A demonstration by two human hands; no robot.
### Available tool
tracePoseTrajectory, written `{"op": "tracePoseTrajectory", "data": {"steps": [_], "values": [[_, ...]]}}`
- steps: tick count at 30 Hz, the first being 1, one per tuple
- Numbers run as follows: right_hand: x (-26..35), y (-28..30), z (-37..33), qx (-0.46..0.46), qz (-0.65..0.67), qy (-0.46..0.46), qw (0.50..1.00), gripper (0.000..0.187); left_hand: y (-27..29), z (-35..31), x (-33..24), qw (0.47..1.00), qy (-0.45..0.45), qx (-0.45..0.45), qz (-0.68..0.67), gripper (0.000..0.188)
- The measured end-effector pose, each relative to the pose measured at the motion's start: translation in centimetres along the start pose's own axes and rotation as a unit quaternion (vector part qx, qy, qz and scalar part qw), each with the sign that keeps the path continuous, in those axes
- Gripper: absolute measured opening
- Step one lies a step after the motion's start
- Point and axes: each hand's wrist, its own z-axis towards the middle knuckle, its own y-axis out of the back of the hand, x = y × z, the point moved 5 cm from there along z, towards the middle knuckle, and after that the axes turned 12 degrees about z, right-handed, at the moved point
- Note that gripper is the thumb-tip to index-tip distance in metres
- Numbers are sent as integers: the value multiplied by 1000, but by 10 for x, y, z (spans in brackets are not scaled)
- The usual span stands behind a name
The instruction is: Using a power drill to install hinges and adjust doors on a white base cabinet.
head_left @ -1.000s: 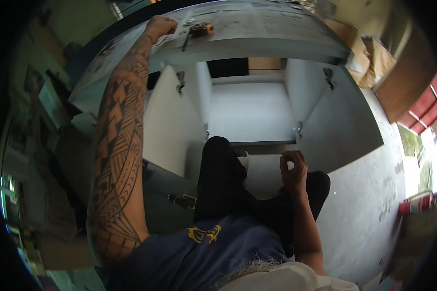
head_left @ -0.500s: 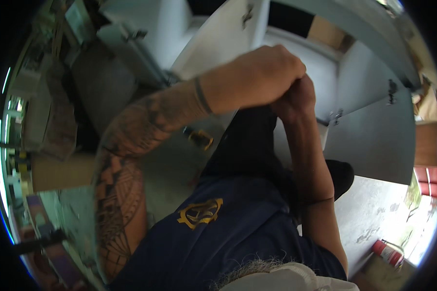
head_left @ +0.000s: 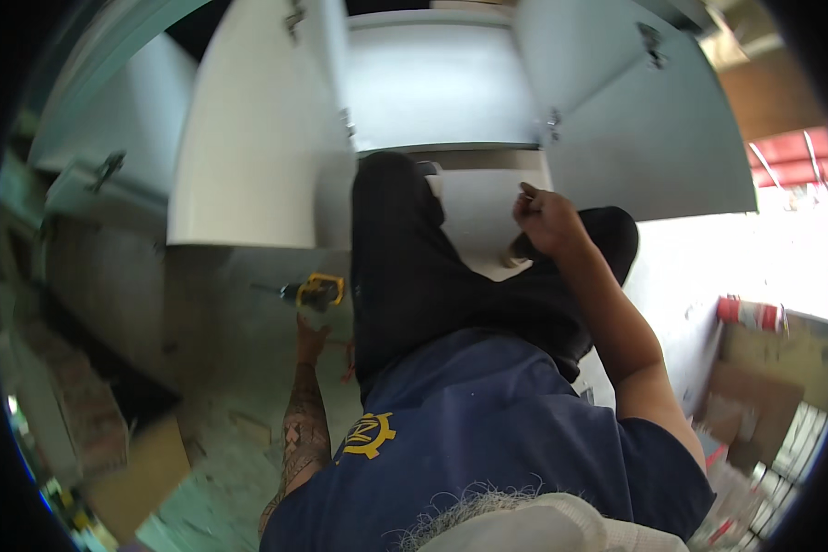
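Observation:
My left hand (head_left: 311,340) reaches down to the floor at the near side of a yellow and black cordless drill (head_left: 318,292). Its thumb and a finger look spread beside the drill; whether they touch it I cannot tell. The drill lies on its side, its long bit (head_left: 265,288) pointing left. Over my bent right leg, my right hand (head_left: 550,223) is raised with its fingers curled together. Whatever may be pinched in them is too small to make out. In front of me stands a white cabinet (head_left: 442,83) with its doors wide apart.
A pale cabinet door (head_left: 248,138) juts out at the left, and a grey door (head_left: 658,138) at the right, both with metal hinges. A red fire extinguisher (head_left: 750,314) is at the far right. Boards and cardboard (head_left: 138,469) lie at the left.
My hands were together in front of the cabinet; they have parted. The left went down to the drill, while the right drew back above my leg. My view has turned too.

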Motion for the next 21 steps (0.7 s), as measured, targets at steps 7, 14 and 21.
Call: {"op": "tracePoseTrajectory", "data": {"steps": [7,14,21], "values": [[-6,-11,-48,70,-97,-17,993,34,-114,57,-32,987,22,12,-157,41],[4,-31,-45,141,-146,-9,979,27,-71,54,-7,831,238,-87,-496,37],[29,-58,-25,215,-143,0,966,25,183,-31,-135,835,72,-134,-530,43]]}}
